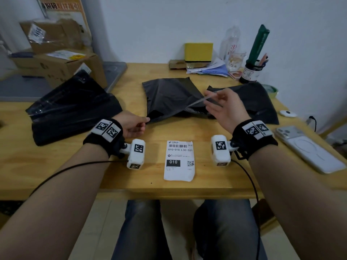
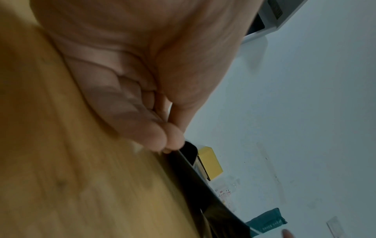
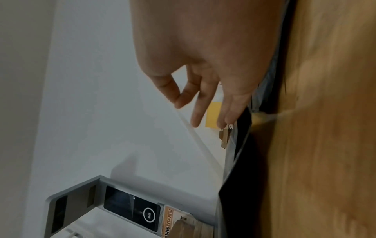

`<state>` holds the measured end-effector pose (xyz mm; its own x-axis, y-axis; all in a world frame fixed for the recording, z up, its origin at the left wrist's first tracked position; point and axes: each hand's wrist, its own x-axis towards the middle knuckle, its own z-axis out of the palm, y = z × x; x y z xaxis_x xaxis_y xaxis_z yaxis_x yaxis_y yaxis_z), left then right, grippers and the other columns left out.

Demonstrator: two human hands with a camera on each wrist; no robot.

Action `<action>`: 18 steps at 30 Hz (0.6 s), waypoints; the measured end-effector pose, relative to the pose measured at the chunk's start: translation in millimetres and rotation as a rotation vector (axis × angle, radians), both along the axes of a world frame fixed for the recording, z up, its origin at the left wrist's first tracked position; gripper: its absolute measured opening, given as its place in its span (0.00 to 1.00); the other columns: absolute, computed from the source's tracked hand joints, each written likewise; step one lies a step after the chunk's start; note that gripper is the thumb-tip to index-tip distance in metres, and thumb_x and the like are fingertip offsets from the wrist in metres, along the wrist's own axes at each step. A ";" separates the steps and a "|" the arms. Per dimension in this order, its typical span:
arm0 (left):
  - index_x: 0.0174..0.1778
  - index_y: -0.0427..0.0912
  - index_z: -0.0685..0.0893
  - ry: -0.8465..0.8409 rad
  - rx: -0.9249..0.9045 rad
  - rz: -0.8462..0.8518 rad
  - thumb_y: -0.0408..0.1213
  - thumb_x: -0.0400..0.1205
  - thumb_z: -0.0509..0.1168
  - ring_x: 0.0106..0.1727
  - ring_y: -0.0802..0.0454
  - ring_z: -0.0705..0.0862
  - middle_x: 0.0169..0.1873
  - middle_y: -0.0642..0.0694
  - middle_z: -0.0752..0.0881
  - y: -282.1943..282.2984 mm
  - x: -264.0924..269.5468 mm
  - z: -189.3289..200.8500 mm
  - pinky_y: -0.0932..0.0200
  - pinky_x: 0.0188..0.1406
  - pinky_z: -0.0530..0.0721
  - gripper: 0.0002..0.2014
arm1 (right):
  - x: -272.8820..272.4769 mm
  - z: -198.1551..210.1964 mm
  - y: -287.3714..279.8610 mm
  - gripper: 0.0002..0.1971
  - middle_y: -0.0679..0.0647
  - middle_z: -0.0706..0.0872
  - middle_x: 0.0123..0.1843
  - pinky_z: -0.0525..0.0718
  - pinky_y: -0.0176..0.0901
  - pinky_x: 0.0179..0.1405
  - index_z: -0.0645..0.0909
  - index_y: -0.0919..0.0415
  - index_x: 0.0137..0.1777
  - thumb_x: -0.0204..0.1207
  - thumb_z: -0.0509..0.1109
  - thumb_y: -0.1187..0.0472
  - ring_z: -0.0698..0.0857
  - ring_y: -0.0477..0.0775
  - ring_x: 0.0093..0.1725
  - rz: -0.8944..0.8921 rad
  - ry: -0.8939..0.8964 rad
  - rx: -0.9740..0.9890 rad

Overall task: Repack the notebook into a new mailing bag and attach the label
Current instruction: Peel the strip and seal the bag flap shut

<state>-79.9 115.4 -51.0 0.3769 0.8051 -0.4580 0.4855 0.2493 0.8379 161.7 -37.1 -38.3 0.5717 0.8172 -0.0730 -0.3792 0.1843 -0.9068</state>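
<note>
On wooden table, white wall behind

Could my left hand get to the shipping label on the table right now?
Probably not yet: the left hand pinches the mailing bag corner while the right hand peels its strip. The label lies uncovered just behind it, so letting go frees the way.

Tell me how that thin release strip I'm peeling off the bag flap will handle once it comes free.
Probably floppy: the release strip is a narrow translucent ribbon, straight only because the right hand pulls it taut from the mailing bag, whose corner the left hand pins. Likely almost weightless, so it may drift or cling to fingers.
</note>
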 end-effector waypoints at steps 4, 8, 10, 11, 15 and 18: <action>0.34 0.41 0.78 0.025 0.010 0.018 0.41 0.84 0.70 0.19 0.59 0.78 0.18 0.51 0.79 -2.5 -2.2 1.7 0.67 0.20 0.83 0.15 | -1.7 8.8 -1.5 0.11 0.55 0.84 0.32 0.89 0.57 0.59 0.72 0.60 0.38 0.83 0.60 0.64 0.86 0.55 0.34 -0.027 0.068 0.034; 0.34 0.41 0.79 0.065 0.053 0.025 0.39 0.84 0.70 0.22 0.57 0.78 0.22 0.49 0.79 -3.2 -5.7 0.8 0.66 0.20 0.84 0.14 | -2.9 16.6 -4.6 0.10 0.51 0.64 0.26 0.77 0.44 0.25 0.70 0.55 0.37 0.81 0.59 0.63 0.60 0.51 0.21 -0.066 -0.222 -0.234; 0.34 0.40 0.79 0.091 0.064 0.033 0.38 0.84 0.70 0.24 0.55 0.79 0.23 0.48 0.80 -0.7 -9.6 0.9 0.65 0.21 0.85 0.13 | -1.9 18.6 -6.3 0.08 0.52 0.67 0.28 0.62 0.38 0.21 0.71 0.54 0.38 0.80 0.59 0.61 0.60 0.50 0.20 -0.079 -0.402 -0.373; 0.35 0.40 0.79 0.100 0.064 0.038 0.38 0.84 0.71 0.25 0.55 0.79 0.22 0.48 0.80 1.4 -12.1 1.4 0.64 0.21 0.85 0.13 | -0.8 18.8 -7.1 0.07 0.52 0.70 0.29 0.59 0.38 0.20 0.72 0.54 0.39 0.79 0.60 0.60 0.61 0.49 0.20 -0.088 -0.464 -0.428; 0.36 0.39 0.79 0.127 0.066 0.070 0.37 0.84 0.71 0.23 0.55 0.78 0.19 0.48 0.79 10.0 -23.0 2.6 0.65 0.18 0.84 0.12 | 2.0 18.3 -10.6 0.07 0.54 0.79 0.36 0.60 0.36 0.21 0.76 0.57 0.43 0.80 0.60 0.58 0.65 0.50 0.22 -0.085 -0.589 -0.596; 0.34 0.39 0.79 0.131 0.084 0.096 0.37 0.84 0.71 0.18 0.56 0.75 0.18 0.49 0.77 14.5 -28.4 0.9 0.65 0.17 0.83 0.13 | 3.7 17.0 -12.9 0.07 0.58 0.86 0.44 0.62 0.34 0.21 0.76 0.59 0.45 0.79 0.60 0.57 0.66 0.51 0.22 -0.043 -0.652 -0.703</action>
<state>-108.2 129.9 -50.1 0.2382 0.8718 -0.4280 0.5691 0.2318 0.7889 165.4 -50.1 -21.3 0.7018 0.6851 -0.1954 0.2331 -0.4800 -0.8458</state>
